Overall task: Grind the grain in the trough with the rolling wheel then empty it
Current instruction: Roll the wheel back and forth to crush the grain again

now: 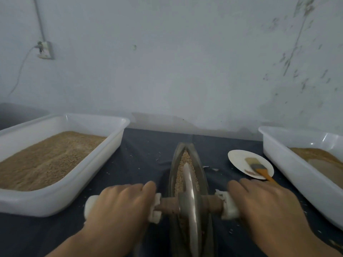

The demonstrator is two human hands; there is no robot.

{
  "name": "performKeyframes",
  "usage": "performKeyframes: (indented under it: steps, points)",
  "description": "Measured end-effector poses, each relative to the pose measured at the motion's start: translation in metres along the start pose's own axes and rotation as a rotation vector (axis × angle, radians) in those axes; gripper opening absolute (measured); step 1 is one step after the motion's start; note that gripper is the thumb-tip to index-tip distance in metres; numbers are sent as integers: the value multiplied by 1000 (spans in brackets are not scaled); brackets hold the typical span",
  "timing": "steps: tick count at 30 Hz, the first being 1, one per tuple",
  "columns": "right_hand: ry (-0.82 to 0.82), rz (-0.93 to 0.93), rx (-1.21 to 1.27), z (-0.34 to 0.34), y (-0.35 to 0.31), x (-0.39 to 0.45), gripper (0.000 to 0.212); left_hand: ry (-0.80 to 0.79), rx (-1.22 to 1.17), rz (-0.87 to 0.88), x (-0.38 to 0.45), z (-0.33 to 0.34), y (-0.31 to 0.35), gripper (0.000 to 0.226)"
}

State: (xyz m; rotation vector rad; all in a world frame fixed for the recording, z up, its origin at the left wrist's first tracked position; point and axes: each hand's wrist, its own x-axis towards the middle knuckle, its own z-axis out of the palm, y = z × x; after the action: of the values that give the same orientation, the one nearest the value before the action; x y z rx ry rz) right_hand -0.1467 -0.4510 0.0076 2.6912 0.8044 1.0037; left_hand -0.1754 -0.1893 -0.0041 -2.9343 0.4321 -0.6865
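Both forearms reach forward, palms down, either side of the trough (189, 175), which lies lengthwise on the desk (144, 156) with grain (182, 164) inside. The wheel (190, 197) stands upright in the trough's near half. The left hand (118, 203) grips the axle's white-wrapped left end, fingers (146, 186) curled over it; the right hand (263, 203) grips the right end likewise. Left of the trough sits a tub (111, 145) of grain.
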Motion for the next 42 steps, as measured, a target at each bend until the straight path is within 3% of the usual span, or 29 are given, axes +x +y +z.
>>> performKeyframes:
  steps: [2, 5, 7, 11, 15, 19, 22, 24, 27, 30, 34, 38, 42]
  points:
    - [-27, 20, 40, 6, 2, -5, 53, -71, 26, -25, -3, -3, 2, 56]
    - [-217, 78, 39, 35, 7, 1, 50, -121, 40, -41, 17, 15, 1, 42]
    - [-220, 118, 16, 56, 13, 13, 43, -158, 9, -91, 42, 34, -5, 35]
    - [-232, 195, -14, 93, 31, 56, 30, -7, 75, -114, 100, 72, -22, 30]
    - [-235, 280, 0, 111, 38, 80, 37, 73, 146, -133, 129, 84, -29, 33]
    - [-250, 267, 61, 99, 29, 54, 27, 81, 105, -61, 109, 65, -16, 33]
    - [-306, 192, 87, 66, 20, 20, 33, 41, 58, 37, 66, 45, -4, 33]
    - [-205, 121, 91, 39, 12, 1, 47, 68, -29, 119, 36, 28, -1, 45]
    - [17, 46, 34, 14, 4, -16, 44, 134, -115, 172, 8, 9, -2, 51]
    - [-24, 67, 30, 17, 4, -13, 48, -62, -72, 112, 11, 1, 2, 53]
    - [-193, 126, -22, 49, 7, 15, 41, -144, -41, -52, 48, 41, -10, 31]
    - [-173, 110, -108, 83, 26, 68, 22, -28, -24, -156, 91, 82, -28, 28]
    - [-163, 98, -141, 98, 32, 91, 36, 22, 10, -198, 114, 95, -35, 32]
